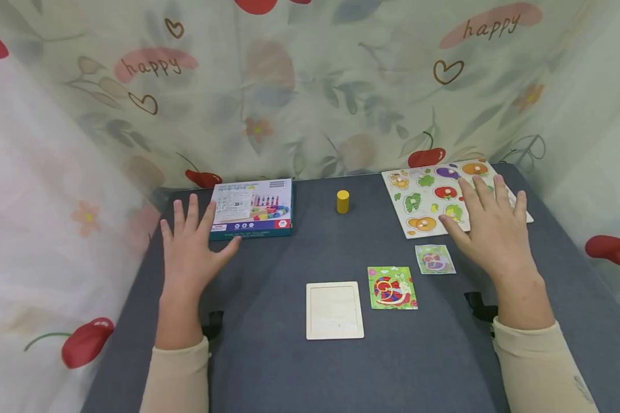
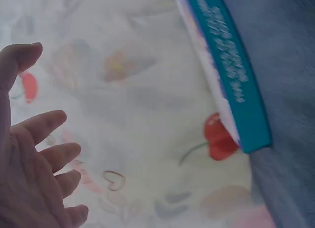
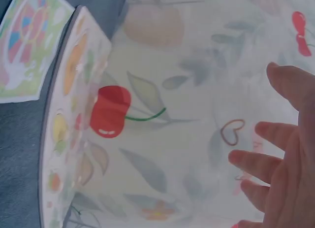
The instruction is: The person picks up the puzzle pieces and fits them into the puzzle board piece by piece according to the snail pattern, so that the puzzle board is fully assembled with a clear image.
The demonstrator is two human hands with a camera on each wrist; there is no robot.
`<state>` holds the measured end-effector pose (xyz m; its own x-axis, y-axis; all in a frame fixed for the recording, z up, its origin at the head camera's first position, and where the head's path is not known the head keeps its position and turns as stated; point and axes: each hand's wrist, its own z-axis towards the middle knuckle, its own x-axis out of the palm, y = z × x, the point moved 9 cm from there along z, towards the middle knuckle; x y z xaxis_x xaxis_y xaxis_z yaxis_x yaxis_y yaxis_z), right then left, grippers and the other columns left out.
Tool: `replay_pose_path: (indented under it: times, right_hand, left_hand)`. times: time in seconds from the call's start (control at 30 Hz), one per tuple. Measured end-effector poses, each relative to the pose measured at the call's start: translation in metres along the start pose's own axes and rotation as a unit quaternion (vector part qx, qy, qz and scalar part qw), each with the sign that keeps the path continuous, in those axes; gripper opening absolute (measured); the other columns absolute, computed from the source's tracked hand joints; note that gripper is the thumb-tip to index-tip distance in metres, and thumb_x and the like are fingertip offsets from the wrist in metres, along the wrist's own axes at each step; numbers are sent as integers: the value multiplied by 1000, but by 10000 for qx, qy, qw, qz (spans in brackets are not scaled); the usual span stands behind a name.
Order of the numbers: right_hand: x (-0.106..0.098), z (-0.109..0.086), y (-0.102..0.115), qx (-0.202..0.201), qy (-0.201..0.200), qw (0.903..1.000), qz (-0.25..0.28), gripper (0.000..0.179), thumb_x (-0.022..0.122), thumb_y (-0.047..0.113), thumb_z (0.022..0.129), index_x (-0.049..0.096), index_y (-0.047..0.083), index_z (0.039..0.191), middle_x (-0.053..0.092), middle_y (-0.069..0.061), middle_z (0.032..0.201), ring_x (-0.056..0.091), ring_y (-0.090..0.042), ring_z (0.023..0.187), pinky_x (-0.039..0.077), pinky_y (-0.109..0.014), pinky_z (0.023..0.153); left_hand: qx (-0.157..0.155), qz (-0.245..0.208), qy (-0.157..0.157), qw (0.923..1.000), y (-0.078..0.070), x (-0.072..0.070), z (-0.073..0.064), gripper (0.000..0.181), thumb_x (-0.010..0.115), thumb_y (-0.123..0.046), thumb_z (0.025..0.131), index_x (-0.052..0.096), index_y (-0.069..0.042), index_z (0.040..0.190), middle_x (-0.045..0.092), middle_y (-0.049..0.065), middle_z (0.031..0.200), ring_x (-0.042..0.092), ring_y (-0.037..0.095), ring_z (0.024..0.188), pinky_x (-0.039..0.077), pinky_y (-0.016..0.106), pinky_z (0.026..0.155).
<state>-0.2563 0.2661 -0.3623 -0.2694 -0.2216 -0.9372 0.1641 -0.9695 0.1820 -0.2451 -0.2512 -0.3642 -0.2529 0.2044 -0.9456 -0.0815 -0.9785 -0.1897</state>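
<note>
My left hand (image 1: 191,255) is held with fingers spread beside a flat teal-edged box (image 1: 253,209) printed with colourful pictures. Its palm and fingertips show in the left wrist view, with nothing in them. On the right, my right hand (image 1: 493,229) spreads its fingers over the near right part of a white vegetable puzzle board (image 1: 400,198) in the head view. The right wrist view shows that hand holding nothing. Between the hands lie a pale wooden tray (image 1: 334,310), a green snail puzzle picture (image 1: 392,288) and a smaller snail card (image 1: 435,259).
A yellow cylinder (image 1: 343,202) stands upright toward the back of the dark grey table (image 1: 268,355). Curtains (image 1: 310,92) with cherries, leaves and hearts enclose the table at the back and both sides.
</note>
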Motion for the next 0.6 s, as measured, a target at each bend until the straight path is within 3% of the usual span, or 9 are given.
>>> replay_pose_path:
  times: [0.3,0.6]
  right_hand:
    - [-17,-10,19,-362,-219,9991,65,84,65,45,97,28,8,162,30,-25,161,2,-41,155,-4,-70,114]
    - [-39,-18,43,-759,-541,9954,222,84,70,45,93,35,6,159,37,-22,159,6,-37,156,1,-69,115]
  left_hand:
    - [390,-171,-72,9991,-34,-15,-14,92,67,-58,92,29,-14,163,6,14,171,-8,36,156,-1,66,117]
    - [885,-596,-503,9930,-52,-25,-22,88,73,-51,89,38,-13,160,16,14,169,2,37,156,9,67,117]
